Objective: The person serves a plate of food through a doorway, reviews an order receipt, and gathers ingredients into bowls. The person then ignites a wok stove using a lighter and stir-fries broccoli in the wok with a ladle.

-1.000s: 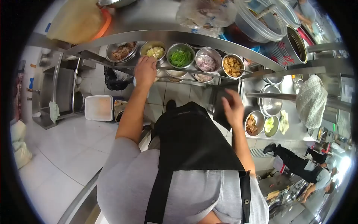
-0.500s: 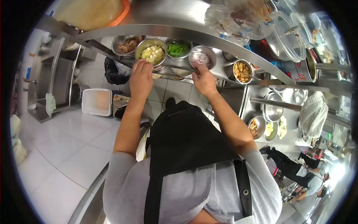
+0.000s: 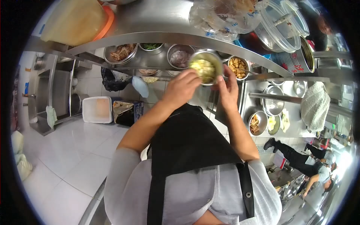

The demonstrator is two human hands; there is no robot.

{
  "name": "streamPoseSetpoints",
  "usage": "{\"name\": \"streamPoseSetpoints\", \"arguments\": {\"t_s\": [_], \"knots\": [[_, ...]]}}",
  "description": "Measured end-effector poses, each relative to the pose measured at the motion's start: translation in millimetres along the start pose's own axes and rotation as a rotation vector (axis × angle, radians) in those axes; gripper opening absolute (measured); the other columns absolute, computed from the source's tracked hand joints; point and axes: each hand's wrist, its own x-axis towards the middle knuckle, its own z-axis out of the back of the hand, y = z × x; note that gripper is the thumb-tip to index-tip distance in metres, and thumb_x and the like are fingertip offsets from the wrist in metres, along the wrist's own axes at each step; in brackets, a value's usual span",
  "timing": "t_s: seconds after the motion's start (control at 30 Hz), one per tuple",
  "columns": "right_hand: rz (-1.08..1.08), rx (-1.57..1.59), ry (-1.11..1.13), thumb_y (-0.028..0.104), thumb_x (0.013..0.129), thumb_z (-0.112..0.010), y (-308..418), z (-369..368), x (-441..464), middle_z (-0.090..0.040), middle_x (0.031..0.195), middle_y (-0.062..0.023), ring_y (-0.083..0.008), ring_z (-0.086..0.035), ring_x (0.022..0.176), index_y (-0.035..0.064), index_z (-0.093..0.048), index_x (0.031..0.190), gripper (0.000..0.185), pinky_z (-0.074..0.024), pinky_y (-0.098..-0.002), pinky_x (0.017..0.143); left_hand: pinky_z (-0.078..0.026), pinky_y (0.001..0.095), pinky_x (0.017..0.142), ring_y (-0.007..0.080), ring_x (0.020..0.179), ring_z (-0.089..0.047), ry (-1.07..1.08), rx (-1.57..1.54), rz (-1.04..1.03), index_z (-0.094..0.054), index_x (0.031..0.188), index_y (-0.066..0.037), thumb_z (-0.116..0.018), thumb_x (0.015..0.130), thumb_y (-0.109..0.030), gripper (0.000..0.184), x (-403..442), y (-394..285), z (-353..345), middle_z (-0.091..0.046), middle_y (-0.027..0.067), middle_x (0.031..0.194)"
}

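A metal bowl (image 3: 216, 61) of pale yellow chopped pieces (image 3: 203, 68) is held up between my two hands in front of the shelf. My left hand (image 3: 184, 87) has its fingers closed on the near left side of the rim. Around the right side of the bowl wraps my right hand (image 3: 229, 91), its thumb towards me. Behind and left of the held bowl sits a bowl of pinkish-white slices (image 3: 180, 58). Farther left are a bowl of green cut vegetables (image 3: 150, 46) and a bowl of brown pieces (image 3: 122, 53). To the right stands a container of golden-brown chunks (image 3: 237, 67) with a spoon.
A metal shelf edge (image 3: 161, 36) runs above the bowls. On it lie plastic bags (image 3: 225, 18), clear tubs (image 3: 279, 28) and a large can (image 3: 294, 62). At right, a steel counter carries more bowls (image 3: 258, 123) and a towel (image 3: 315, 110). Co-workers (image 3: 317, 176) stand farther right.
The bowl of yellow pieces has left its place among the other bowls and moved right, towards me. My left hand travelled with it; my right hand has come onto its side.
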Motion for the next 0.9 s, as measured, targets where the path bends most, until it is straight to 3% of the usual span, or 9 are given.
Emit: {"name": "streamPoseSetpoints", "arguments": {"t_s": [0.17,0.23,0.3,0.37,0.47,0.63,0.7,0.77,0.9], "knots": [[0.031,-0.361,-0.218,0.008,0.088,-0.071,-59,36,37,-0.067,0.108,-0.0147,-0.0198,-0.068,0.091,-0.0020,-0.053,0.123,0.040,-0.0559,-0.0332,0.075,-0.055,0.0387,0.095,0.0267,0.121,-0.060,-0.018,-0.094,-0.081,-0.070,0.104,-0.008,-0.069,0.082,-0.006,0.023,34,7,-40,-0.066,0.0071,0.110],[-0.050,-0.245,-0.250,0.006,0.085,-0.071,-58,31,45,-0.068,0.111,-0.0180,-0.0257,-0.069,0.091,-0.0014,-0.055,0.120,0.040,-0.0551,-0.0365,0.081,-0.054,0.0400,0.096,0.0283,0.122,-0.059,-0.035,-0.142,-0.090,-0.070,0.107,-0.008,-0.068,0.082,-0.005,0.025,46,14,-37,-0.066,0.0080,0.110],[0.063,-0.501,-0.291,0.005,0.083,-0.070,-49,28,52,-0.067,0.112,-0.0197,-0.0293,-0.069,0.092,-0.0010,-0.055,0.121,0.041,-0.0550,-0.0382,0.083,-0.043,0.0477,0.110,0.0354,0.133,-0.052,-0.002,-0.084,0.155,-0.066,0.125,-0.005,-0.072,0.087,-0.015,0.040,46,44,-12,-0.060,0.0153,0.138],[-0.002,-0.432,-0.224,0.000,0.081,-0.067,-50,28,57,-0.064,0.114,-0.0210,-0.0356,-0.066,0.098,-0.0015,-0.056,0.120,0.041,-0.0531,-0.0433,0.088,-0.036,0.0522,0.114,0.0364,0.136,-0.049,0.013,0.360,0.506,-0.059,0.137,-0.007,-0.072,0.089,-0.031,0.055,21,81,-5,-0.058,0.0171,0.140],[0.194,-0.689,-0.210,-0.001,0.079,-0.064,-58,40,64,-0.063,0.116,-0.0230,-0.0404,-0.064,0.101,-0.0011,-0.060,0.115,0.037,-0.0527,-0.0459,0.090,-0.032,0.0540,0.115,0.0376,0.138,-0.046,-0.115,0.464,0.408,-0.057,0.140,-0.009,-0.071,0.090,-0.042,0.062,3,124,10,-0.057,0.0183,0.141],[0.382,-0.877,-0.172,0.002,0.080,-0.062,-16,33,69,-0.063,0.117,-0.0212,-0.0408,-0.063,0.106,0.0022,-0.068,0.108,0.029,-0.0533,-0.0481,0.090,-0.026,0.0519,0.119,0.0306,0.130,-0.054,0.154,0.397,0.533,-0.059,0.134,-0.009,-0.065,0.094,-0.045,0.054,0,120,19,-0.065,0.0123,0.130],[0.448,-0.884,-0.119,0.006,0.081,-0.065,-31,25,89,-0.070,0.109,-0.0182,-0.0399,-0.067,0.102,0.0050,-0.070,0.112,0.031,-0.0531,-0.0472,0.092,-0.027,0.0512,0.119,0.0306,0.126,-0.055,0.153,0.346,0.517,-0.061,0.131,-0.009,-0.065,0.094,-0.043,0.050,-5,115,12,-0.066,0.0116,0.126],[0.209,-1.099,0.277,0.015,0.084,-0.065,-28,3,107,-0.071,0.114,-0.0199,-0.0384,-0.067,0.107,0.0090,-0.072,0.115,0.032,-0.0532,-0.0465,0.095,-0.027,0.0506,0.119,0.0305,0.123,-0.057,0.155,0.293,0.484,-0.062,0.129,-0.008,-0.064,0.095,-0.041,0.047,-8,114,4,-0.068,0.0109,0.122],[0.040,-1.377,0.492,0.016,0.087,-0.061,-71,-20,143,-0.072,0.116,-0.0200,-0.0348,-0.069,0.110,0.0071,-0.077,0.109,0.028,-0.0547,-0.0442,0.096,-0.030,0.0498,0.116,0.0315,0.119,-0.059,0.146,0.254,0.481,-0.066,0.121,-0.008,-0.064,0.095,-0.037,0.039,-11,110,-5,-0.068,0.0116,0.120]]}}
